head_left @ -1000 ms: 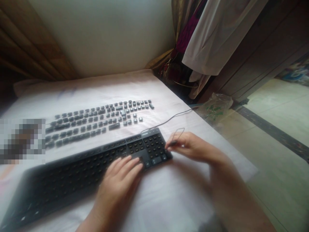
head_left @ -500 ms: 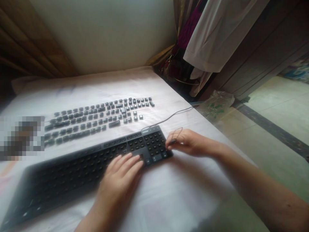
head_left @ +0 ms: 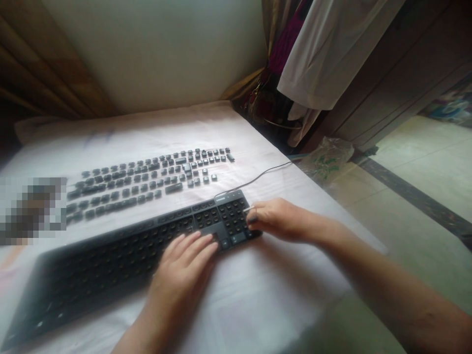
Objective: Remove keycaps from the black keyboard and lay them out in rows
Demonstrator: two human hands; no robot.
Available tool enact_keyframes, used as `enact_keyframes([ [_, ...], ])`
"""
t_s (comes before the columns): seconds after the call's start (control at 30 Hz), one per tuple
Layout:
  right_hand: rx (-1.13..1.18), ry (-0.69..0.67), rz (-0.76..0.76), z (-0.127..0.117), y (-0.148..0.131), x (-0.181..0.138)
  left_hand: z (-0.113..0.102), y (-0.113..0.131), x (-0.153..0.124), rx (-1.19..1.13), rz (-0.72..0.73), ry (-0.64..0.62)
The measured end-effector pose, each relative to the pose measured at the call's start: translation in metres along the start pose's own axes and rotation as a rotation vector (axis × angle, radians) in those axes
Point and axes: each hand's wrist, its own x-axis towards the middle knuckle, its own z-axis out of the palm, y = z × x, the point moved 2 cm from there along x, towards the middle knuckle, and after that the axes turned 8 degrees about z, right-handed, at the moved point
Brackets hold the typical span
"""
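Note:
A black keyboard (head_left: 110,260) lies slantwise on the white cloth, with most of its keycaps off and key stems showing. A few caps remain near its lower right corner. My left hand (head_left: 186,268) rests flat on its lower edge, fingers stretched out, holding nothing. Over the number pad at the right end, my right hand (head_left: 280,219) pinches a small wire tool that looks like a keycap puller (head_left: 252,219); its dark part is at the fingertips. Beyond the keyboard, loose black keycaps (head_left: 174,188) are laid out in rows.
The keyboard's cable (head_left: 263,172) runs off the right edge of the cloth-covered surface (head_left: 254,295). A clear plastic bag (head_left: 328,155) lies beyond that edge. White clothing (head_left: 313,64) hangs at the back right, and a curtain (head_left: 40,59) hangs at the left.
My right hand has moved slightly left, further over the number pad, and the wire that stood up now points left. My left hand has stayed put.

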Motion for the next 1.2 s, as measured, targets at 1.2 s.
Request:
enact_keyframes([
  [1.2, -0.125, 0.69, -0.004, 0.044, 0.003, -0.025, 0.004, 0.002, -0.003, -0.052, -0.057, 0.01],
])
